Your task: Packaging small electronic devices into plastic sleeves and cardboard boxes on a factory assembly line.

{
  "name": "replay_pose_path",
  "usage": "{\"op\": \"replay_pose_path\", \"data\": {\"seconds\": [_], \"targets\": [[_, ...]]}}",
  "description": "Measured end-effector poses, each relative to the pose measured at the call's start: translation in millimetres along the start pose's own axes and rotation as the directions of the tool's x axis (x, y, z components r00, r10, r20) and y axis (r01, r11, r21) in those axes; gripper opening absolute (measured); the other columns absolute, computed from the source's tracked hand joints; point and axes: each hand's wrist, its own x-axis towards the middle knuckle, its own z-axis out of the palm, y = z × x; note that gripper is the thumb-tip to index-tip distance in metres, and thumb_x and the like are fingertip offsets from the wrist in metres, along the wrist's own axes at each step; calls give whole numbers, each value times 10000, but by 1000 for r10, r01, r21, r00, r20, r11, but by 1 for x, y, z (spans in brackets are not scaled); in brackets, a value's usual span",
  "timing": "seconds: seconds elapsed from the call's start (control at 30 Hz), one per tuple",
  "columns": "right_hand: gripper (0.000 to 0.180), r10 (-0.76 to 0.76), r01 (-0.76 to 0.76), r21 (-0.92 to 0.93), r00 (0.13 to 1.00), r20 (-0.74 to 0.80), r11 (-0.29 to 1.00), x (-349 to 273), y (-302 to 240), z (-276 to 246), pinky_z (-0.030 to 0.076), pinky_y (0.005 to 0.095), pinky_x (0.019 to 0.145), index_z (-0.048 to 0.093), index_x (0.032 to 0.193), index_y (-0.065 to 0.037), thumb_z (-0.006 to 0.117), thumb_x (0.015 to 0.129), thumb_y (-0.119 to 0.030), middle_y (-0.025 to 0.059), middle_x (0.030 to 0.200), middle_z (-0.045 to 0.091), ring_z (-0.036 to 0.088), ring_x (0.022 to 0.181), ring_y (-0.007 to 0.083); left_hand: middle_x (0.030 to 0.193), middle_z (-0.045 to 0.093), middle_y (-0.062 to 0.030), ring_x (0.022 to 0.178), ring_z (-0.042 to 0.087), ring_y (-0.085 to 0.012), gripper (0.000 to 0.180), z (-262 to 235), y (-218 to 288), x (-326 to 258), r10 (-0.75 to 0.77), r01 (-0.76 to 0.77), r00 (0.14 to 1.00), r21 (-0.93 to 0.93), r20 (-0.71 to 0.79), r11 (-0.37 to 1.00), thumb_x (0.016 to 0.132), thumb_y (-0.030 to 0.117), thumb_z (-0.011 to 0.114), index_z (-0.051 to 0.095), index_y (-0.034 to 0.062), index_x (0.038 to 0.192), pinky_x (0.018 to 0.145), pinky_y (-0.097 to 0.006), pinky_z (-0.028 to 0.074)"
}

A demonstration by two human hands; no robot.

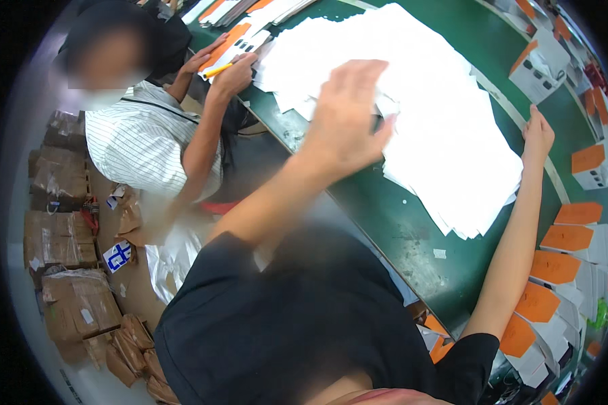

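Note:
A wide, loose pile of white sheets (446, 128), overexposed to near plain white, covers much of the green table (398, 223). My left hand (351, 118) is over the pile's left part, smeared by motion, its fingers stretched out and its thumb apart. Nothing shows in its grasp. At the pile's right side is my right hand (539, 137), its fingers curled together; whether they hold anything is hidden. The right forearm runs along the pile's edge.
A co-worker (148, 135) at the left holds a yellow pen-like tool (217, 70) over an orange-and-white printed card (240, 42). Orange-and-white boxes (540, 67) line the right side. Cartons (57, 236) stack at the far left. A small white scrap (440, 254) lies on the table.

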Motion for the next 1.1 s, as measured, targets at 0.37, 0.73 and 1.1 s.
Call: {"op": "replay_pose_path", "data": {"seconds": [0.37,0.73,1.1], "targets": [[299,-5,3,-42,998,-56,999,-1,5,8,254,250,504,693,810,-31,681,972,-281,-59,604,398,332,542,45,1363,567,-215,1226,557,-427,653,0,-92,-10,-257,248,966,432,-38,867,792,165,695,474,80,1400,934,-509,518],[362,-65,63,-139,998,-14,988,-2,-2,7,282,270,524,691,790,13,673,964,-304,-59,612,438,360,569,54,945,735,-114,787,707,-324,335,-16,-123,22,-74,135,987,503,-139,854,808,80,627,699,110,1134,689,-432,570],[395,-56,52,-237,998,-9,970,-6,-7,9,428,288,653,708,933,44,664,948,-349,13,687,588,491,671,98,1053,689,-170,965,663,-280,419,50,54,25,350,-365,886,-6,305,931,788,-47,616,637,-55,1206,789,-349,586]]}}
